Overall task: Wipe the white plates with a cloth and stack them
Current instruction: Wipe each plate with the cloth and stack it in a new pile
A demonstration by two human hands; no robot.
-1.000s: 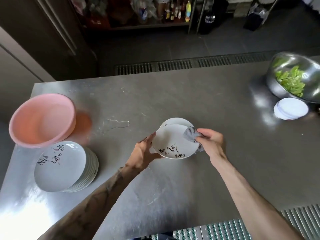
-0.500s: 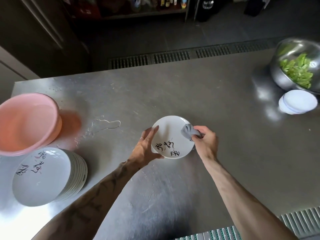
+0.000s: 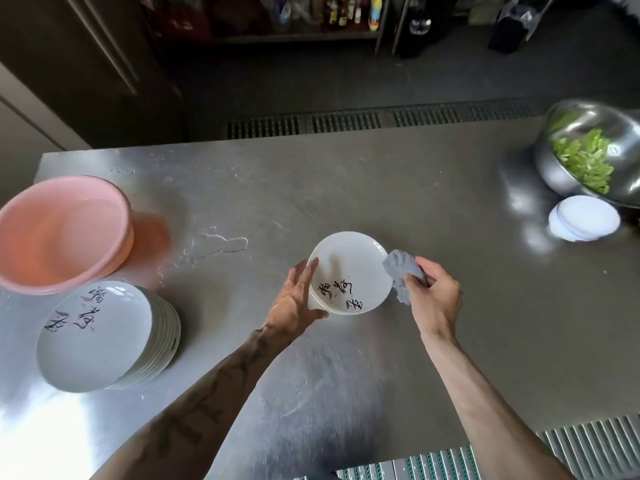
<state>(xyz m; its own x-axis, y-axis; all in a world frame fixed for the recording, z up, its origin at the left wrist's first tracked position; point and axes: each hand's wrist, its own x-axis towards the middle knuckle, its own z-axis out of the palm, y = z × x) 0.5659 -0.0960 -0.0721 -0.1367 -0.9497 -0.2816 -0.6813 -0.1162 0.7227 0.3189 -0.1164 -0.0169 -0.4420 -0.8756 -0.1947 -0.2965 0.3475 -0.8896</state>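
Over the surface point(image 3: 381, 188) the white plate point(image 3: 349, 268) is held at its left rim by the left hand point(image 3: 294, 303), its right rim touched by the cloth point(image 3: 401, 275) clutched in the right hand point(image 3: 433, 296).

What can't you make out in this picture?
Head view:
- Round steel bowl of green vegetables: cut by right edge.
- Pink plastic basin: cut by left edge.
- Under the white inscribed plate: hidden by it and the left hand.
- Plate's right rim: behind grey crumpled cloth in right hand.
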